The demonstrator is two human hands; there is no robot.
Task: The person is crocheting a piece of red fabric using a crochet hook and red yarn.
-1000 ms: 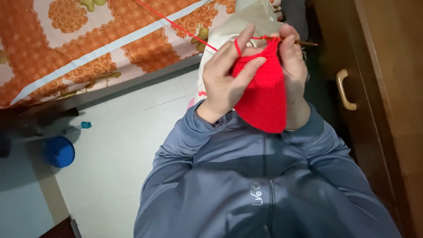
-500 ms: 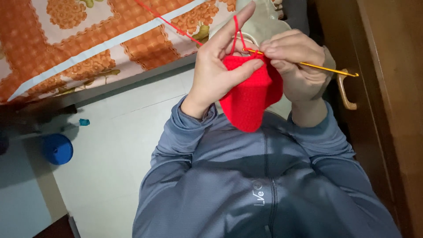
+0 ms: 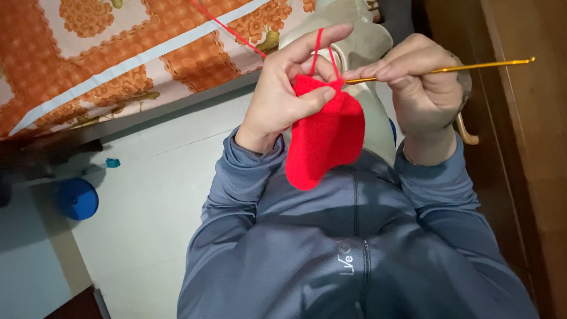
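Observation:
My left hand [image 3: 289,88] pinches the top edge of a red crocheted piece [image 3: 325,139], which hangs down in front of my grey zipped top. A strand of red yarn [image 3: 227,26] runs over my left forefinger and off to the upper left. My right hand [image 3: 422,94] holds a thin golden crochet hook [image 3: 466,68]. Its tip meets the top of the red piece, and its far end points right.
An orange flowered bedspread [image 3: 118,53] covers the bed at upper left. On the pale tiled floor [image 3: 153,201] lies a round blue object [image 3: 77,199] at left. A wooden cupboard [image 3: 525,147] with a curved metal handle [image 3: 466,133] stands at right.
Both hands have drawn slightly apart and lowered the red piece. The hook now lies more level, with its tip at the top edge of the piece.

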